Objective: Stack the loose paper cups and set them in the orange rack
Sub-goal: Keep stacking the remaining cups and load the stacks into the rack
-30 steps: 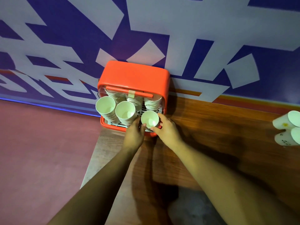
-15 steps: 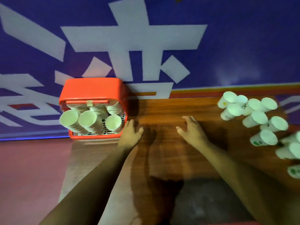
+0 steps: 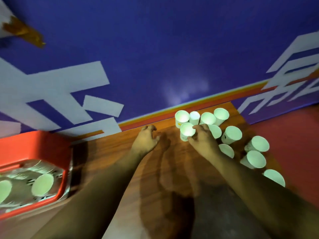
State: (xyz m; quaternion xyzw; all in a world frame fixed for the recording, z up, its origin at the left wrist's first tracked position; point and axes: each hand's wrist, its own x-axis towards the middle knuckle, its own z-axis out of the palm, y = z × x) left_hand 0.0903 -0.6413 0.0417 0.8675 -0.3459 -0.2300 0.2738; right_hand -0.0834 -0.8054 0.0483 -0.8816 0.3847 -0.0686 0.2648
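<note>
At the back right corner of the brown wooden counter point(image 3: 108, 152), a white paper cup point(image 3: 186, 131) is gripped by the right hand point(image 3: 204, 142), presumably for stacking. The left hand point(image 3: 146, 140) is held empty, loosely curled, apparently to receive it.

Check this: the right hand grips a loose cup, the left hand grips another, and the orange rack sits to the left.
Not quite. The head view shows the left hand holding nothing, above the table. The right hand does grip a loose cup, and the orange rack sits to the left.
</note>
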